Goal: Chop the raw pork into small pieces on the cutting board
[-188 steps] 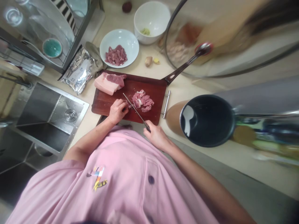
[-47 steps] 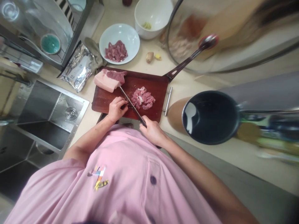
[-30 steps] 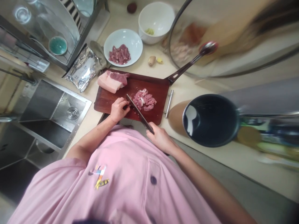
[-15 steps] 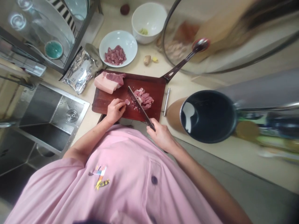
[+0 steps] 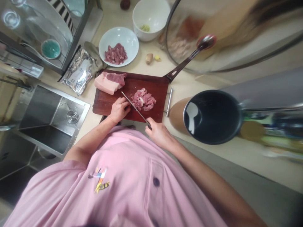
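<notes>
Beneath the curled fingers of the left hand (image 5: 119,110), all is hidden; whether that grip holds anything I cannot tell. The right hand (image 5: 159,131), wrist low, has its grip clamped on the knife (image 5: 135,108), hiding most of its handle. The blade slants beside the meat pieces (image 5: 148,99) on the cutting board (image 5: 103,102), whose near edge lies close to the shirt (image 5: 118,176).
</notes>
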The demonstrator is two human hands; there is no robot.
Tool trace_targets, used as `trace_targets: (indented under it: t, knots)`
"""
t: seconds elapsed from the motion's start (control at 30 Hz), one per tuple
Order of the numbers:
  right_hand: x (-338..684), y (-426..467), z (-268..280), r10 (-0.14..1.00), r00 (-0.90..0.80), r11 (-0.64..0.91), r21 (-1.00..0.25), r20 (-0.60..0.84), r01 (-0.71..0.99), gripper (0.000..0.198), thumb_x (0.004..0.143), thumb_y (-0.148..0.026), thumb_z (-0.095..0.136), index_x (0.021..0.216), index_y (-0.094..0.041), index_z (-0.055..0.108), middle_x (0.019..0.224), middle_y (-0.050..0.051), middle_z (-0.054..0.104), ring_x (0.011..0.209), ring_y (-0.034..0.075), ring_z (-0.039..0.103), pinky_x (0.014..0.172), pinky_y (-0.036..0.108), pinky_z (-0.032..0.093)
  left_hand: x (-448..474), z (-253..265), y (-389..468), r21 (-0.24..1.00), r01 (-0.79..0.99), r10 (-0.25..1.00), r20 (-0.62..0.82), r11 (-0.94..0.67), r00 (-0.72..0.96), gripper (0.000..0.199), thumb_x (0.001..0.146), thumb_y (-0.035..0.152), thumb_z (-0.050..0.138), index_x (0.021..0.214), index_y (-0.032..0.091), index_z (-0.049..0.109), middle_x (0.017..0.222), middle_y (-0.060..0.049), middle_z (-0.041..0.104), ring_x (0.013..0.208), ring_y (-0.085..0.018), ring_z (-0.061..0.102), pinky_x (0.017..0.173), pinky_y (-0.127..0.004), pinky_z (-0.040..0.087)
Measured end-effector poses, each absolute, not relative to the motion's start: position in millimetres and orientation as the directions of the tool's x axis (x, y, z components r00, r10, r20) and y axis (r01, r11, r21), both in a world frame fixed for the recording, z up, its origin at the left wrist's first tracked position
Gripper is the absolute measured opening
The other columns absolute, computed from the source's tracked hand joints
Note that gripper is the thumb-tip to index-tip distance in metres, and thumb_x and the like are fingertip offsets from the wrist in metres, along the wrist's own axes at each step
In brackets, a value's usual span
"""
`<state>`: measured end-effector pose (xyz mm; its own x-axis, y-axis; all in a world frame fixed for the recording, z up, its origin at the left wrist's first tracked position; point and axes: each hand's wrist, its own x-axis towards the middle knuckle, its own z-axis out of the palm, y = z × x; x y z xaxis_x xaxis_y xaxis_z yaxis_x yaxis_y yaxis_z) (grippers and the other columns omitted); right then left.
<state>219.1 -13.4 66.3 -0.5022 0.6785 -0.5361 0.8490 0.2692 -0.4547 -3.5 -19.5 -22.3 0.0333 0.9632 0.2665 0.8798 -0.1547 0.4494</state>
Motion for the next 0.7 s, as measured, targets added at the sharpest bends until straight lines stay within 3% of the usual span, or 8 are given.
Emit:
trace_targets:
  t: [0.27, 0.43, 0.57, 0.7]
  knots:
    - [226, -20, 51, 0.673, -0.485, 0.246, -0.449, -0.559, 0.859, 0.028, 0.085, -0.028, 0.041, 0.109, -0.020, 0.054, 0.071, 0.005, 0.065, 0.063, 0.020, 0.059, 0.058, 0.026, 0.033, -2, -25, -21, 0.436, 0.885, 0.959, 0.282, -0.164, 0.039, 0.008, 0.080, 0.018, 0.061, 0.081, 0.019, 0.069, 0.085, -0.004, 0.064, 0.082, -0.018, 0.054, 0.074, -0.030, 0.048]
    - [206, -10, 54, 0.707, -0.502, 0.282, -0.452, -0.499, 0.846, 0.025, 0.086, -0.027, 0.041, 0.106, -0.021, 0.055, 0.074, 0.006, 0.065, 0.065, 0.021, 0.059, 0.059, 0.027, 0.032, -4, -25, -23, 0.428, 0.886, 0.960, 0.273, -0.177, 0.059, 0.009, 0.081, 0.019, 0.061, 0.084, 0.019, 0.069, 0.090, -0.005, 0.065, 0.085, -0.019, 0.055, 0.076, -0.030, 0.048]
    - [221, -10, 65, 0.679, -0.496, 0.177, -0.535, -0.542, 0.826, 0.019, 0.086, -0.028, 0.042, 0.098, -0.021, 0.056, 0.069, 0.002, 0.062, 0.061, 0.017, 0.056, 0.058, 0.025, 0.035, -6, -28, -26, 0.475, 0.855, 0.939, 0.342, -0.207, 0.037, 0.013, 0.087, 0.020, 0.055, 0.086, 0.019, 0.069, 0.093, -0.003, 0.067, 0.086, -0.016, 0.057, 0.078, -0.028, 0.049]
    - [238, -22, 72, 0.726, -0.453, 0.178, -0.494, -0.517, 0.851, 0.026, 0.086, -0.029, 0.041, 0.105, -0.020, 0.056, 0.066, 0.002, 0.060, 0.059, 0.018, 0.055, 0.057, 0.025, 0.035, -5, -31, -29, 0.509, 0.832, 0.927, 0.375, -0.220, 0.015, 0.015, 0.089, 0.021, 0.054, 0.087, 0.020, 0.068, 0.094, -0.003, 0.068, 0.087, -0.015, 0.058, 0.079, -0.027, 0.049]
